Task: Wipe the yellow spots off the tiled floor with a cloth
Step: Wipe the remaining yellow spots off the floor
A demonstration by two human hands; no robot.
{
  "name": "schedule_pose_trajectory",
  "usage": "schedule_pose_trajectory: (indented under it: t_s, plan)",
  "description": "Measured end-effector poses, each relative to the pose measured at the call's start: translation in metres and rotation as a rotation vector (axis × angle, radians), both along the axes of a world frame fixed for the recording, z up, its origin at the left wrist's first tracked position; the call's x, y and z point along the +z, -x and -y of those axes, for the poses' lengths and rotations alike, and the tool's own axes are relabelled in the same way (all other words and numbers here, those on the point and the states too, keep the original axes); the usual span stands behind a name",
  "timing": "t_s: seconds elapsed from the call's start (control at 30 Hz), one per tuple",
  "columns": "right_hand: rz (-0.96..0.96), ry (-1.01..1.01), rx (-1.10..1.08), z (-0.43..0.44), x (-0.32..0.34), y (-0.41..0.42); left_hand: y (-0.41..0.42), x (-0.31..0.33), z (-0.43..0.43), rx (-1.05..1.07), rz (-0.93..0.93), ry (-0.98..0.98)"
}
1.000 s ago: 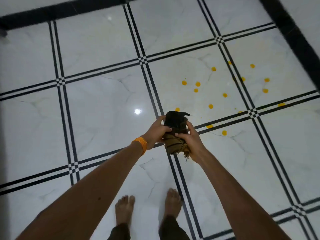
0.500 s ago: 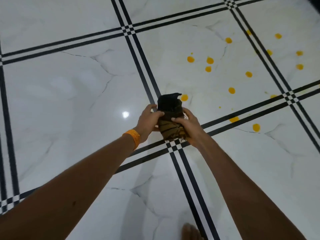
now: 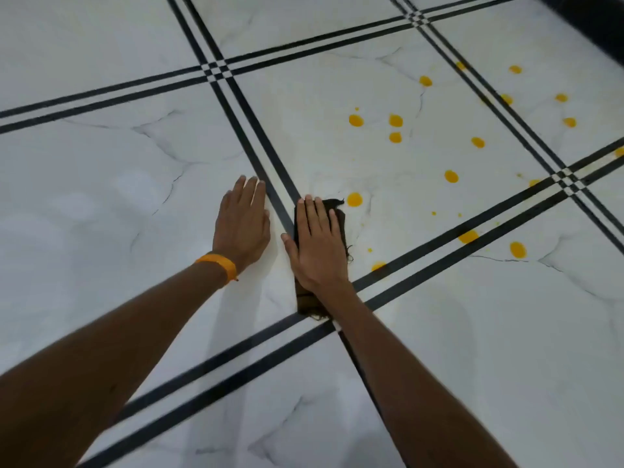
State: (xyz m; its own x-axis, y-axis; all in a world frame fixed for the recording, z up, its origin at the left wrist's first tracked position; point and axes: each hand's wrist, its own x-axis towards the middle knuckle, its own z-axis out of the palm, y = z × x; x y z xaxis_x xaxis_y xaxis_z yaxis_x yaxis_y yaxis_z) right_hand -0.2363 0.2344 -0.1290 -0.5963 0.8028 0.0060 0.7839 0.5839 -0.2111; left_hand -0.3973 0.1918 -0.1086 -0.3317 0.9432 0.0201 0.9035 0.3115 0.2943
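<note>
A folded dark brown cloth (image 3: 340, 219) lies flat on the white marble floor (image 3: 118, 204). My right hand (image 3: 317, 246) presses down on it with straight fingers. My left hand (image 3: 243, 221), with an orange band at the wrist, rests flat on the bare tile just left of the cloth. Several yellow spots dot the floor to the right; the nearest spot (image 3: 354, 199) sits just past the cloth's far right corner, and another spot (image 3: 378, 266) lies by the black stripe to its right.
Double black stripes (image 3: 266, 157) cross the floor in a grid; one runs between my hands. More yellow spots (image 3: 451, 176) spread toward the far right. A dark border (image 3: 594, 21) edges the top right corner.
Both hands held the bunched cloth in the air before. Now the view is much closer to the floor, the cloth lies flat under my right hand, and my left hand has let go.
</note>
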Motion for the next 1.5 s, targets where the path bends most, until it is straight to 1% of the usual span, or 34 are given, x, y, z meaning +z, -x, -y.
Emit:
schedule_pose_trajectory:
  t_s: [0.03, 0.07, 0.13, 0.17, 0.2, 0.23, 0.3, 0.37, 0.4, 0.43, 0.47, 0.5, 0.57, 0.6, 0.63, 0.67, 0.73, 0.8, 0.83, 0.87, 0.9, 0.93, 1.0, 1.03, 1.07, 1.1, 1.17, 1.23, 1.3, 1.33, 1.4, 1.43, 1.47, 1.5]
  plan:
    - [-0.01, -0.01, -0.037, 0.005, -0.001, -0.002, 0.001, -0.005, -0.005, -0.008, 0.011, -0.004]
    - [-0.015, -0.006, -0.021, 0.015, 0.0, -0.008, 0.004, -0.01, -0.006, -0.016, 0.019, 0.005]
    - [0.005, 0.001, 0.09, 0.039, 0.003, -0.034, 0.012, -0.016, -0.012, -0.051, 0.011, 0.025]
    - [0.009, 0.01, 0.12, 0.044, 0.004, -0.055, 0.017, -0.018, -0.019, -0.048, -0.003, 0.026]
    - [-0.006, 0.001, 0.103, 0.035, 0.004, -0.078, 0.022, -0.017, -0.028, -0.037, -0.01, 0.024]
    - [-0.009, -0.028, 0.029, 0.016, 0.003, -0.098, 0.027, -0.016, -0.038, -0.029, -0.011, 0.03]
    - [0.065, -0.069, -0.215, -0.039, 0.004, -0.119, 0.032, -0.014, -0.056, -0.046, -0.024, 0.053]
    - [0.093, -0.039, -0.388, -0.093, 0.005, -0.101, 0.032, -0.02, -0.065, -0.092, -0.048, 0.055]
    - [0.087, -0.023, -0.406, -0.105, 0.006, -0.08, 0.031, -0.024, -0.065, -0.106, -0.051, 0.05]
    - [0.087, -0.023, -0.38, -0.107, 0.006, -0.058, 0.031, -0.027, -0.065, -0.107, -0.05, 0.04]
    - [0.095, -0.033, -0.306, -0.099, 0.004, -0.04, 0.03, -0.03, -0.066, -0.102, -0.045, 0.028]
    - [0.106, -0.035, -0.173, -0.08, 0.005, -0.031, 0.031, -0.031, -0.064, -0.099, -0.044, 0.02]
    - [0.105, -0.012, 0.112, -0.033, 0.006, -0.045, 0.032, -0.032, -0.063, -0.101, -0.053, 0.015]
    - [0.092, 0.021, 0.181, -0.019, 0.009, -0.064, 0.033, -0.033, -0.065, -0.092, -0.065, 0.004]
    - [0.076, 0.028, 0.196, -0.019, 0.01, -0.084, 0.033, -0.033, -0.066, -0.09, -0.066, 0.0]
    - [0.072, 0.005, 0.145, -0.032, 0.011, -0.101, 0.031, -0.033, -0.067, -0.094, -0.059, 0.009]
    - [0.091, -0.023, -0.12, -0.084, 0.008, -0.109, 0.031, -0.034, -0.067, -0.098, -0.063, 0.021]
    - [0.057, -0.03, -0.382, -0.139, 0.008, -0.073, 0.033, -0.036, -0.065, -0.098, -0.075, 0.018]
    - [0.039, -0.043, -0.428, -0.152, 0.009, -0.046, 0.033, -0.036, -0.065, -0.105, -0.076, 0.021]
    - [0.033, -0.042, -0.42, -0.15, 0.009, -0.019, 0.034, -0.036, -0.065, -0.116, -0.078, 0.028]
    - [0.042, -0.056, -0.349, -0.134, 0.008, 0.003, 0.034, -0.037, -0.063, -0.123, -0.081, 0.028]
    - [0.049, -0.058, -0.212, -0.109, 0.007, 0.015, 0.035, -0.037, -0.065, -0.126, -0.085, 0.023]
    - [0.043, -0.031, 0.059, -0.045, 0.008, -0.001, 0.037, -0.037, -0.067, -0.127, -0.085, 0.015]
    - [0.04, 0.004, 0.13, -0.023, 0.01, -0.024, 0.036, -0.036, -0.068, -0.128, -0.082, 0.017]
    - [0.04, 0.022, 0.136, -0.017, 0.01, -0.049, 0.034, -0.037, -0.067, -0.127, -0.082, 0.018]
    - [0.033, 0.021, 0.094, -0.028, 0.011, -0.068, 0.034, -0.036, -0.067, -0.128, -0.087, 0.015]
    - [0.056, -0.02, -0.099, -0.081, 0.011, -0.078, 0.035, -0.036, -0.068, -0.116, -0.092, 0.011]
    - [0.07, -0.004, -0.305, -0.137, 0.014, -0.05, 0.034, -0.036, -0.068, -0.118, -0.088, 0.023]
    - [0.068, -0.023, -0.371, -0.154, 0.011, -0.005, 0.034, -0.037, -0.067, -0.118, -0.082, 0.02]
    - [0.054, -0.031, -0.314, -0.145, 0.009, 0.014, 0.034, -0.037, -0.067, -0.119, -0.081, 0.018]
    - [0.062, -0.042, -0.055, -0.095, 0.008, 0.024, 0.036, -0.037, -0.068, -0.121, -0.095, 0.015]
    - [0.062, -0.048, 0.068, -0.065, 0.007, 0.011, 0.036, -0.038, -0.067, -0.119, -0.099, 0.015]
    - [0.057, -0.029, 0.145, -0.041, 0.006, -0.01, 0.036, -0.038, -0.067, -0.114, -0.095, 0.015]
    - [0.044, 0.0, 0.176, -0.029, 0.008, -0.034, 0.034, -0.037, -0.067, -0.111, -0.085, 0.019]
